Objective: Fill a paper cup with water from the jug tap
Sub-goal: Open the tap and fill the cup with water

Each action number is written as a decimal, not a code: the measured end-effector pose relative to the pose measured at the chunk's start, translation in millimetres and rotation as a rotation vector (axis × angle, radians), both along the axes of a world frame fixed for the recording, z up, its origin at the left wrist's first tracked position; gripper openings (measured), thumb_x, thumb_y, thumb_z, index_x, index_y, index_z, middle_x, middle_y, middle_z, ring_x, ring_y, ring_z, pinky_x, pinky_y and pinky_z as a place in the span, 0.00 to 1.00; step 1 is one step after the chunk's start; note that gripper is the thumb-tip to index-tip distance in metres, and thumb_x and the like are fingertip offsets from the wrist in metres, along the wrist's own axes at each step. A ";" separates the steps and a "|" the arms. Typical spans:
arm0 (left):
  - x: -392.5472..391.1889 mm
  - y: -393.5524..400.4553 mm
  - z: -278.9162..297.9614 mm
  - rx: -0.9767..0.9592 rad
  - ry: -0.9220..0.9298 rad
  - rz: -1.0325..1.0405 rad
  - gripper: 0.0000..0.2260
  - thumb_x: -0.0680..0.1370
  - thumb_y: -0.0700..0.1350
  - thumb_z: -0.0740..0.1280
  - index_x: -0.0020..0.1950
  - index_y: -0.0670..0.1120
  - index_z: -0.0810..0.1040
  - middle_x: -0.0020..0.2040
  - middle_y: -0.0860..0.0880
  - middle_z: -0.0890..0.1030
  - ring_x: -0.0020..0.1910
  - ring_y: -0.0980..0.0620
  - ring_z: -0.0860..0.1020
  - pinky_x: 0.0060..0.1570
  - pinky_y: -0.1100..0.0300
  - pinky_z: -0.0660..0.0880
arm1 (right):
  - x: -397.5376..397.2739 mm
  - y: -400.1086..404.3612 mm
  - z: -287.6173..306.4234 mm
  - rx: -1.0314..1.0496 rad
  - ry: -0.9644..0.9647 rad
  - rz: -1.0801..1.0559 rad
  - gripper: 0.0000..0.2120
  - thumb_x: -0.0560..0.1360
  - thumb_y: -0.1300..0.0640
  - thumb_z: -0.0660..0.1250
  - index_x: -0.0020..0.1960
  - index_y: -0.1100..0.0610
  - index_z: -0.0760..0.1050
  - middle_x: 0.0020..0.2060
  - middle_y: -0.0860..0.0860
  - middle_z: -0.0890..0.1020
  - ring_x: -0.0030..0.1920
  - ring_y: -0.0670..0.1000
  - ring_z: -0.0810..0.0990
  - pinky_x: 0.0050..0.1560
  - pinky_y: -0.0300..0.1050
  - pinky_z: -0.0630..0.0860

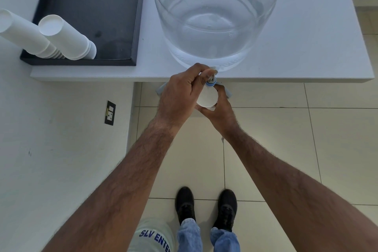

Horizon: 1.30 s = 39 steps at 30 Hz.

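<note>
Jug [216, 26]: clear water jug standing on the white bench [306, 47] at 12 o'clock; its top is cut off by the frame edge under a blue band, and the water level is hard to read through the glare.
Tap [210, 82]: blue-collared, at the jug's base over the bench edge, mostly covered by fingers; any stream is hidden.
Left hand [180, 96]: closed around the tap from the 9 o'clock side.
Right hand [222, 108]: wrapped around the paper cup [207, 98], holding it just under the tap; only the cup's white side and rim show.
Spare cups [67, 39]: two stacks lying tilted in the dark tray [92, 2] at 10 o'clock; one stack is cut off at the left edge.
</note>
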<state>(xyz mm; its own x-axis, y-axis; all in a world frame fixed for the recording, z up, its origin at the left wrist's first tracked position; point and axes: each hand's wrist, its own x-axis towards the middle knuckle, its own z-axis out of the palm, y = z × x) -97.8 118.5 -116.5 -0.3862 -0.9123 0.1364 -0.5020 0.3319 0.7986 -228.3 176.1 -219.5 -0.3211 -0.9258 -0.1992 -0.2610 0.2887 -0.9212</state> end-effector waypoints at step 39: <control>14.1 8.9 -0.3 -0.285 0.046 -0.217 0.11 0.84 0.40 0.71 0.66 0.42 0.85 0.51 0.47 0.88 0.48 0.50 0.85 0.52 0.56 0.82 | -11.0 -0.1 0.3 -0.020 0.035 0.047 0.29 0.73 0.57 0.81 0.64 0.45 0.67 0.52 0.24 0.78 0.46 0.31 0.79 0.45 0.24 0.72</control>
<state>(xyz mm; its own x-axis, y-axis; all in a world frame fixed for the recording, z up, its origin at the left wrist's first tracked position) -83.7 127.4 -116.7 -0.5544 -0.7323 0.3956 -0.3607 0.6397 0.6787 -239.2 176.1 -219.3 -0.2832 -0.9438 -0.1701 -0.3061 0.2571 -0.9166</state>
